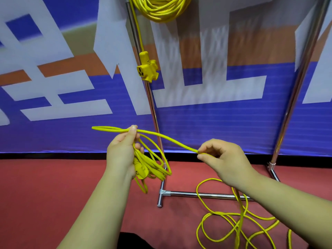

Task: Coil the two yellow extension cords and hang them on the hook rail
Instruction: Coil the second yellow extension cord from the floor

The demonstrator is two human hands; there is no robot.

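**One cord up, one in hand**

The second yellow cord (pixel 167 139) stretches between both hands. The left hand (pixel 122 151) grips a few hanging loops and the plug; the right hand (pixel 222 159) pinches the strand, its slack tangled on the red floor (pixel 45 186) near right. The coiled cord (pixel 161 8) hangs far above on the chrome rack (pixel 195 194), socket block (pixel 147 68) dangling.

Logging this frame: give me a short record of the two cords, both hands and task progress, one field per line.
first cord: coiled, hanging at the top edge beside the metal rack; its support is out of view; its socket block dangles below
second cord: partly looped, the rest lies loose on the red floor
left hand: grips the loops and the plug
right hand: pinches the strand that runs down to the floor
progress: second cord not yet fully coiled or hung
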